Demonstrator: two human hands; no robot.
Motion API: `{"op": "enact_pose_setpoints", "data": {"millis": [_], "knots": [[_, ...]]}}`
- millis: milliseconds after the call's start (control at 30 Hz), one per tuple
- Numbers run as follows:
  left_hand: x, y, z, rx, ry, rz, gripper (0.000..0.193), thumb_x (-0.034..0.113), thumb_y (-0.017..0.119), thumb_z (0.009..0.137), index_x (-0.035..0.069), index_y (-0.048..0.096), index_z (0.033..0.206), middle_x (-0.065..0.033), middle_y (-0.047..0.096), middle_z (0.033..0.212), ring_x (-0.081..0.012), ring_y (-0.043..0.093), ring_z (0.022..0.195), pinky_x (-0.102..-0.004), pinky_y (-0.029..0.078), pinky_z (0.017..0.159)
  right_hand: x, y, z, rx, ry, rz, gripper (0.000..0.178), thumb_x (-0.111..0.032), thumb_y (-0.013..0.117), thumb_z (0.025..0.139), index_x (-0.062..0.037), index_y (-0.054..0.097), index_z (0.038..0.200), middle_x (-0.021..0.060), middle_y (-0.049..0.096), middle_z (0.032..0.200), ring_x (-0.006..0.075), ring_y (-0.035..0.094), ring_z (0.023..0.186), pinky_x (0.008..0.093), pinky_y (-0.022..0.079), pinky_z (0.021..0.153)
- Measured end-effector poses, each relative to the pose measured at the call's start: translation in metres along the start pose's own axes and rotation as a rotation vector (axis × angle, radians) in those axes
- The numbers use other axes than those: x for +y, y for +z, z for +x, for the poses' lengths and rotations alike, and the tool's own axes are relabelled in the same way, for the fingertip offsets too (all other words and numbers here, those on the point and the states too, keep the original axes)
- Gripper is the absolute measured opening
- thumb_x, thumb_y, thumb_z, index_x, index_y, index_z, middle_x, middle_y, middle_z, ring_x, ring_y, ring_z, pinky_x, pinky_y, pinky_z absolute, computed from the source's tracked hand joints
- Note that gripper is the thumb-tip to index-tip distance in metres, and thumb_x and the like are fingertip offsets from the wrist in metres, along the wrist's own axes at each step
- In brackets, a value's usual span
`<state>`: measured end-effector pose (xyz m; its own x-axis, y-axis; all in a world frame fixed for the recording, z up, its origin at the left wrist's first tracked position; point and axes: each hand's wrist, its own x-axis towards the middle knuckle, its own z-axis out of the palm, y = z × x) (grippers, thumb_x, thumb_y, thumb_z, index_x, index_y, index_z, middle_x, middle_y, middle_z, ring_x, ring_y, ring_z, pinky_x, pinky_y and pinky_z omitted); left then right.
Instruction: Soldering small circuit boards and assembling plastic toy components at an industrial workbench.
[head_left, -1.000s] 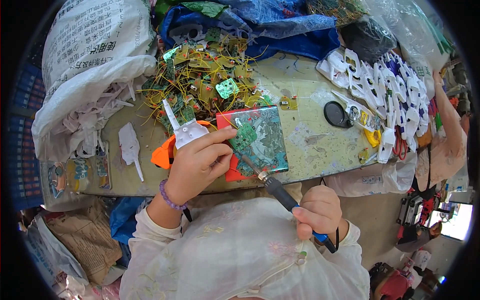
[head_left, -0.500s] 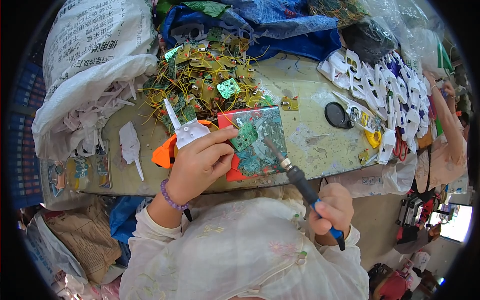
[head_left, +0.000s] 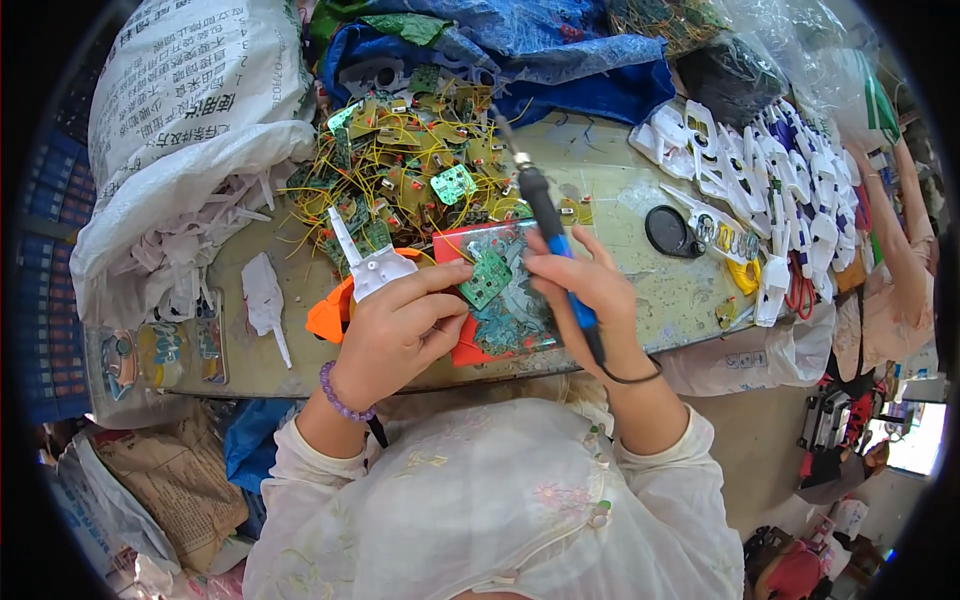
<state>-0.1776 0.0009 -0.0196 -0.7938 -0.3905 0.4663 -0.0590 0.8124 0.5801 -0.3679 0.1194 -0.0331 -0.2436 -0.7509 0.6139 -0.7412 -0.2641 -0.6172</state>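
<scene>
My left hand [head_left: 405, 310] pinches the edge of a small green circuit board [head_left: 487, 279] with closed fingertips. The board rests over a worn, scraped work pad [head_left: 515, 340] with red edges. In my right hand [head_left: 597, 295] is a soldering iron [head_left: 545, 207] with a black and blue handle. Its metal tip points away from me, up toward the pile of boards, clear of the held board. Right-hand fingertips are near the board's right side; whether they touch it I cannot tell. Just beyond my left hand lie a white plastic casing [head_left: 381, 268] and an orange holder [head_left: 328, 316].
A tangled heap of circuit boards with yellow wires [head_left: 405, 170] covers the table's far middle. At left, a white woven sack [head_left: 195, 100] spills white casings. White assembled parts [head_left: 790, 190] pile up at right, near a round black lid [head_left: 672, 232]. Another person's arm [head_left: 915, 195] shows far right.
My right hand has come up and left to the board. The soldering iron has swung round, its tip now far from the board. My left hand stays in place.
</scene>
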Motion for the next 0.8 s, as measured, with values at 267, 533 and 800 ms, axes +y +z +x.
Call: {"op": "enact_pose_setpoints", "data": {"millis": [267, 533, 800], "knots": [[0.007, -0.024, -0.011, -0.073, 0.110, 0.088, 0.027, 0.001, 0.071, 0.064, 0.008, 0.067, 0.091, -0.0043, 0.060, 0.090, -0.0248, 0.058, 0.083, -0.0376, 0.048, 0.072, 0.002, 0.015, 0.013, -0.087, -0.086, -0.062, 0.040, -0.010, 0.079, 0.070, -0.0171, 0.063, 0.105, 0.0106, 0.070, 0.089, 0.0218, 0.068, 0.079, 0.0486, 0.038, 0.100], [0.007, -0.022, -0.007, -0.074, 0.204, 0.234, 0.029, 0.002, 0.070, 0.064, 0.007, 0.066, 0.092, -0.0039, 0.062, 0.093, -0.0246, 0.058, 0.086, -0.0373, 0.046, 0.076, -0.001, 0.013, 0.017, -0.094, -0.065, -0.073, 0.039, -0.009, 0.078, 0.071, -0.0160, 0.062, 0.105, 0.0095, 0.069, 0.087, 0.0223, 0.067, 0.079, 0.0475, 0.038, 0.099], [0.007, -0.014, -0.009, 0.042, -0.139, -0.067, 0.021, 0.003, 0.071, 0.075, 0.006, 0.066, 0.095, -0.0057, 0.066, 0.090, -0.0236, 0.062, 0.081, -0.0354, 0.047, 0.072, -0.002, 0.013, 0.024, -0.167, -0.136, -0.048, 0.036, -0.007, 0.073, 0.074, -0.0142, 0.060, 0.107, 0.0051, 0.068, 0.092, 0.0217, 0.066, 0.085, 0.0478, 0.039, 0.099]]}}
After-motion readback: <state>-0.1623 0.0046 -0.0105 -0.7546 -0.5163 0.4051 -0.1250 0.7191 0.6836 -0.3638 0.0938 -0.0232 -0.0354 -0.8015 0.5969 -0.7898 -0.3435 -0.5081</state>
